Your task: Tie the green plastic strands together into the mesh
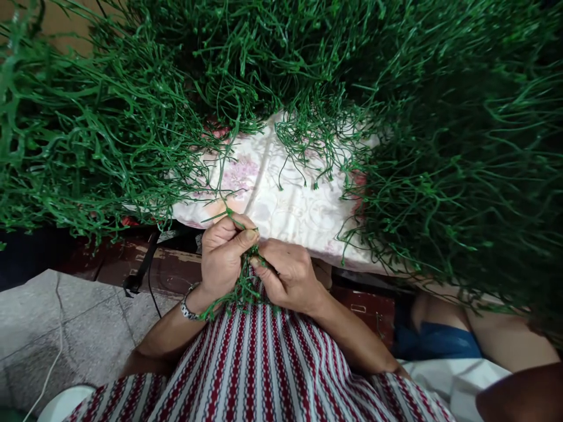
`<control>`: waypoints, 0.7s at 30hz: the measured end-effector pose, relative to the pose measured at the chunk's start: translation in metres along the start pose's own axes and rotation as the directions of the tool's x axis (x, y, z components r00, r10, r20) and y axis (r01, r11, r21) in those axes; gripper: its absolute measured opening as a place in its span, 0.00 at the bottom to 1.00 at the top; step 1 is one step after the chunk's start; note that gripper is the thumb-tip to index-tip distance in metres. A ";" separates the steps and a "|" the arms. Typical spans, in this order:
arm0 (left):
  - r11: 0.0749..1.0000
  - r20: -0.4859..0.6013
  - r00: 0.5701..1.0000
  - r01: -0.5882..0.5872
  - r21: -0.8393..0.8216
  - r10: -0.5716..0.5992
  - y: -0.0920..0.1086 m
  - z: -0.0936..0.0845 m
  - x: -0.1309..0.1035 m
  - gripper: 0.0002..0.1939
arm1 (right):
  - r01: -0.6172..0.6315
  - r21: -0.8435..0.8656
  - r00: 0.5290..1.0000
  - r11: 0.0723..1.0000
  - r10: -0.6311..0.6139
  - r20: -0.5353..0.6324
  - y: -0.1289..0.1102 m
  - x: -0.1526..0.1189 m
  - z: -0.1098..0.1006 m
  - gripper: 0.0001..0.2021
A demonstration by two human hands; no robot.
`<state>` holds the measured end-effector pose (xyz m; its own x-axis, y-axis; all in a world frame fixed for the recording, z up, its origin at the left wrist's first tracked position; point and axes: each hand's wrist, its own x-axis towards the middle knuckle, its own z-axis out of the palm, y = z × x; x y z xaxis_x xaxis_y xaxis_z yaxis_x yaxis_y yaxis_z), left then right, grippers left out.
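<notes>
Between my hands is a small clump of thin green plastic-looking stems (pixel 245 290), dangling in front of the striped garment. My left hand (pixel 223 258), with a bracelet at the wrist, pinches a stem between thumb and curled fingers. Touching the same clump, my right hand (pixel 290 275) has its thumb and fingers pressed together on it, close beside the left. One longer strand (pixel 222 170) runs up from the left hand over the flowered cloth (pixel 294 205). Where exactly the fingertips grip is partly hidden.
Large heaps of similar green stems lie at the left (pixel 97 135), along the back (pixel 281 41) and at the right (pixel 466 158). Under the cloth's edge shows dark red wood (pixel 171 266). Another person's legs (pixel 505 334) are at lower right; a pale cable (pixel 59 328) crosses the tiled floor.
</notes>
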<state>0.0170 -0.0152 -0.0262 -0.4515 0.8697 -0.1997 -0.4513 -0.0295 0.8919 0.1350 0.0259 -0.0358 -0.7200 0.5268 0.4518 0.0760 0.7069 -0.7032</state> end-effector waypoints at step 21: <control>0.980 0.146 0.971 -0.195 0.044 0.187 0.005 -0.012 0.028 0.04 | -0.131 0.154 0.970 0.979 0.159 -0.183 0.003 0.000 -0.056 0.06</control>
<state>-0.0071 0.0029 -0.0326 -0.4103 0.9114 0.0322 -0.3199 -0.1769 0.9308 0.1738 0.0550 -0.0071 -0.5605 0.7097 0.4269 0.0629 0.5505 -0.8325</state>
